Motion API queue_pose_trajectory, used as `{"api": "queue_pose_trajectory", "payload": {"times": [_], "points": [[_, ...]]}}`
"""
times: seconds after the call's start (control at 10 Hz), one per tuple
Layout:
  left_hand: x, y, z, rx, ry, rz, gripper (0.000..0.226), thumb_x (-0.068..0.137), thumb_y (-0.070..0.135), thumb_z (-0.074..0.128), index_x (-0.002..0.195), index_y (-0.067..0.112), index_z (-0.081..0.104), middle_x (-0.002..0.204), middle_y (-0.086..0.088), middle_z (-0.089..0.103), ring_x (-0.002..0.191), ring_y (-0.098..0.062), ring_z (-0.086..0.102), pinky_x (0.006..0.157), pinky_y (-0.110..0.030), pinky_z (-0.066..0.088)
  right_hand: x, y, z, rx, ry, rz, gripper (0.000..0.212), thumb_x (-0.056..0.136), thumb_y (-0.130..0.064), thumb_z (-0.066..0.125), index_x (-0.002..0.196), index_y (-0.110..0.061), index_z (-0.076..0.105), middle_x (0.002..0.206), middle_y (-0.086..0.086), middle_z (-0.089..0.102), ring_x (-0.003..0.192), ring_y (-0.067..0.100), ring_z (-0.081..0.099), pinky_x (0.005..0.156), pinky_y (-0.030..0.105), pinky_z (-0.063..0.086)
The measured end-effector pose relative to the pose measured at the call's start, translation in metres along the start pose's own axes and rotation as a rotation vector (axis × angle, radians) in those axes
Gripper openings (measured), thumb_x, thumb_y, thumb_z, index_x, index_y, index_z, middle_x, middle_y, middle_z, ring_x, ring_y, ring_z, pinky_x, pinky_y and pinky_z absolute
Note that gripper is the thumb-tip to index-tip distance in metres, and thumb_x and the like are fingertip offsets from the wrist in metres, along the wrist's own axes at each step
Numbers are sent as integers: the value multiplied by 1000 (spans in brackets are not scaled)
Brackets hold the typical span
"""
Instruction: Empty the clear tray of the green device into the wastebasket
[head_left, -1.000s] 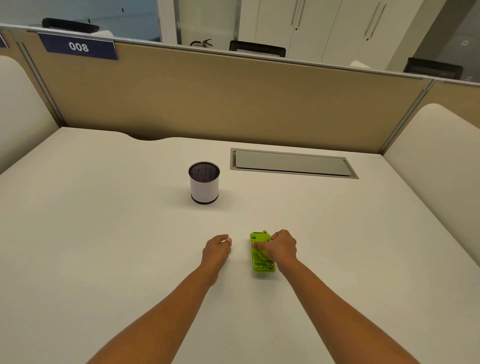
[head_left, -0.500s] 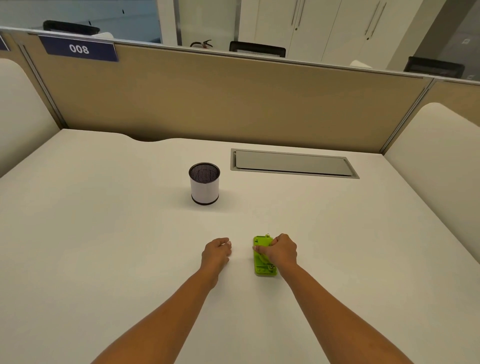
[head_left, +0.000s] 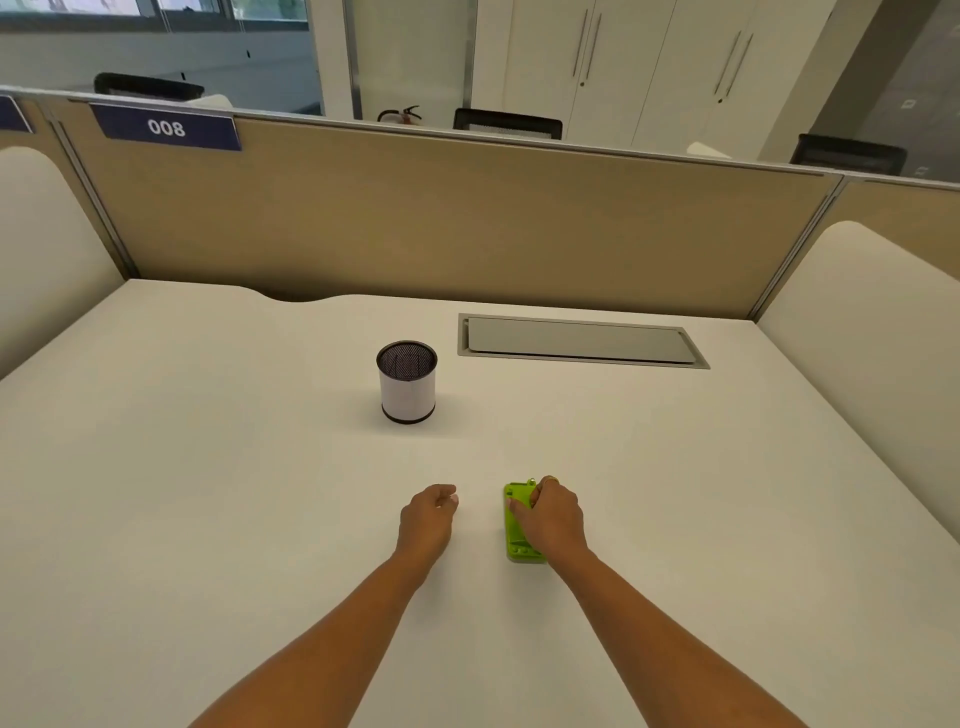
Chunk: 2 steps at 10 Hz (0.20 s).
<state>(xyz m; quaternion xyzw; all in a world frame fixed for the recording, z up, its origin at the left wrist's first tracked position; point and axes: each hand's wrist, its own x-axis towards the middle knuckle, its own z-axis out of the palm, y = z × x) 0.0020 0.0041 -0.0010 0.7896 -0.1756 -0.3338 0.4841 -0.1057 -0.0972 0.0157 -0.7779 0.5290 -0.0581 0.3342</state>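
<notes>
A flat green device (head_left: 516, 543) lies on the white desk near me. My right hand (head_left: 551, 517) rests on top of it with fingers curled over its far half, gripping it. Its clear tray is hidden under the hand. My left hand (head_left: 427, 517) lies on the desk a short way to the left of the device, loosely curled, holding nothing. The wastebasket (head_left: 407, 382), a small white cylinder with a dark mesh inside and black rims, stands upright farther back and to the left.
A grey cable hatch (head_left: 581, 341) is set flush into the desk behind the device. A tan partition (head_left: 441, 218) closes the far edge, and padded cream panels stand at the left and right sides.
The view has tilted slightly upward. My right hand has shifted a little on the green device, covering more of it. The left hand has stayed in place.
</notes>
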Motion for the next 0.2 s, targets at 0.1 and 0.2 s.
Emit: {"api": "queue_pose_trajectory", "payload": {"times": [0.1, 0.2], "points": [[-1, 1, -3, 230, 9, 147, 34, 95, 20, 43, 127, 10, 52, 134, -10, 54, 124, -24, 48, 101, -29, 35, 0, 0, -2, -80, -8, -31, 35, 88, -34, 52, 107, -5, 51, 117, 14, 58, 109, 29, 55, 86, 33, 42], [0, 12, -10, 386, 38, 255, 38, 96, 25, 39, 132, 13, 45, 141, -4, 46, 130, -19, 41, 106, -29, 30, -4, -6, -11, -158, -5, -38, 40, 92, -35, 42, 113, -2, 50, 121, 14, 55, 112, 29, 52, 90, 35, 42]]}}
